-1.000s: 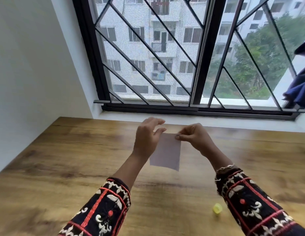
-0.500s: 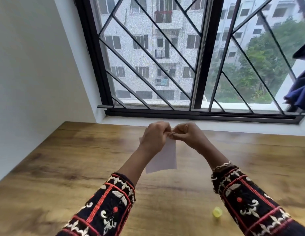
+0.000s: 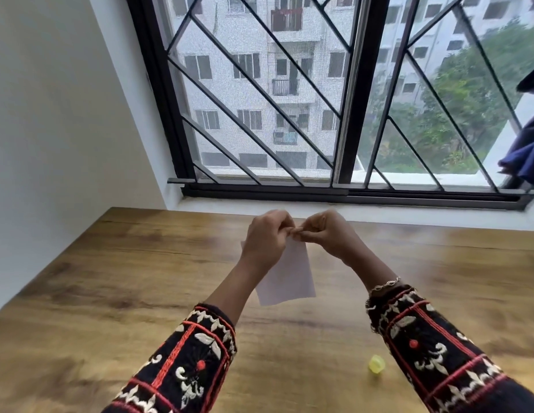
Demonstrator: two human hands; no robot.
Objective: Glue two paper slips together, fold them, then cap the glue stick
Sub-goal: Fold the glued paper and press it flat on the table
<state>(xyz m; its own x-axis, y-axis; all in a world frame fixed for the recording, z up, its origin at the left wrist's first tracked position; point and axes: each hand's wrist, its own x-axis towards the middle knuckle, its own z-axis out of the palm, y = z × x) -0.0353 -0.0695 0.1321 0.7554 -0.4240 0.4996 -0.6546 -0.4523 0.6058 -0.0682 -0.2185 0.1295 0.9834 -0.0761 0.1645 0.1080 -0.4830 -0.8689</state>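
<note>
A white paper slip (image 3: 292, 275) hangs in the air above the wooden table (image 3: 110, 278), held by its top edge. My left hand (image 3: 267, 236) and my right hand (image 3: 328, 234) meet fingertip to fingertip there, both pinching the paper's upper edge. The left hand covers the slip's upper left part. I cannot tell whether one slip or two are held. A small yellow-green cap (image 3: 376, 363) lies on the table near my right sleeve. The glue stick's body is not in view.
The table runs up to a white sill (image 3: 379, 214) under a barred window (image 3: 289, 114). A white wall (image 3: 51, 114) bounds the left side. Dark blue cloth (image 3: 525, 156) hangs at the right edge.
My left hand, open beside the paper a second ago, has closed onto its top edge next to the right hand. The paper hangs more upright and the view has tilted slightly.
</note>
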